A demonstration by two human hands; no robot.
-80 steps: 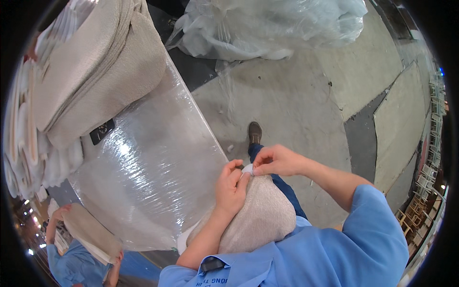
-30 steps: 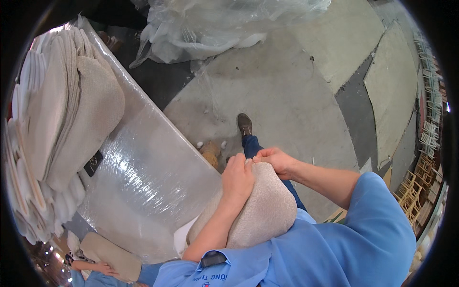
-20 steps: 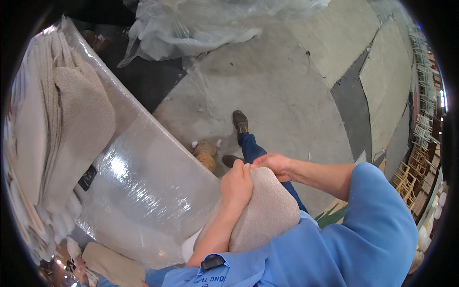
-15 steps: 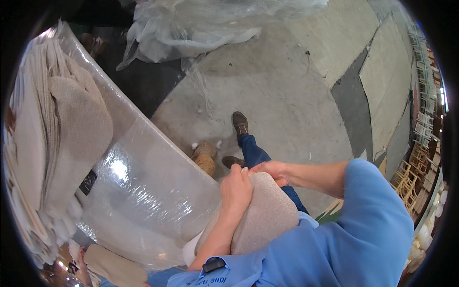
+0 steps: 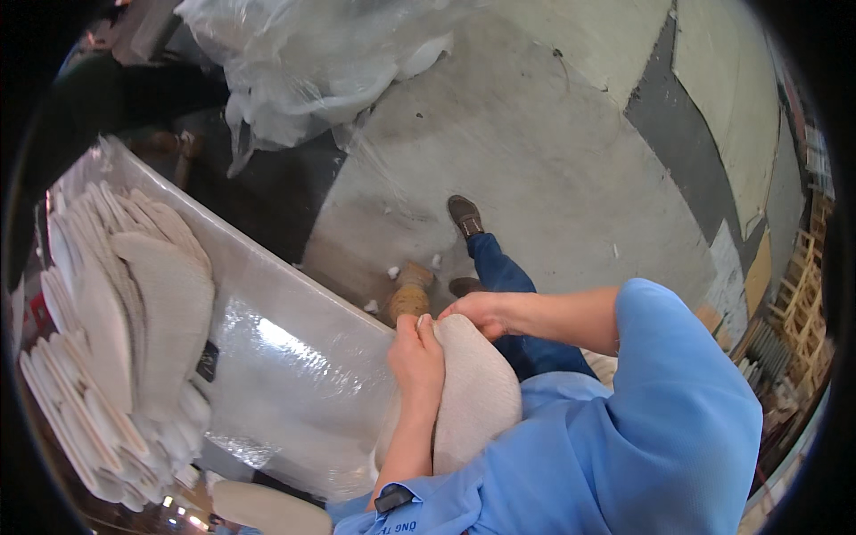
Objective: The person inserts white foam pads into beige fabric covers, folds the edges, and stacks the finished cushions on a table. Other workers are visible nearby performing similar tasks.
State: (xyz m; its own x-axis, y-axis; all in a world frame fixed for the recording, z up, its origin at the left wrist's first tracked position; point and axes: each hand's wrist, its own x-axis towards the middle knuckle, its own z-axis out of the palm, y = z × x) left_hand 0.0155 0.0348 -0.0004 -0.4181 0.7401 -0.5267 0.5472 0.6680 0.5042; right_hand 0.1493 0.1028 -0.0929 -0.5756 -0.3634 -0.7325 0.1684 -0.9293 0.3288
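Observation:
A beige fabric cushion with rounded corners stands on edge against my body, at the near end of a plastic-wrapped table. My left hand is closed on its top edge, the fingers pinching the fabric. Close beside it, my right hand grips the same edge near the corner. The two hands nearly meet there. What the fingertips do inside the fabric is hidden. Part of the cushion's other side, with something white low down, shows left of my left forearm.
The table wears shiny clear film. Beige fabric pieces and pale flat pads are piled at its left. Another pale cushion lies near the lower edge. A turned wooden leg stands below; plastic sheeting lies beyond.
My view has shifted, and the cushion with both hands appears slightly further left. Both hands keep their hold on its edge. The other person's hand by the near cushion no longer shows clearly.

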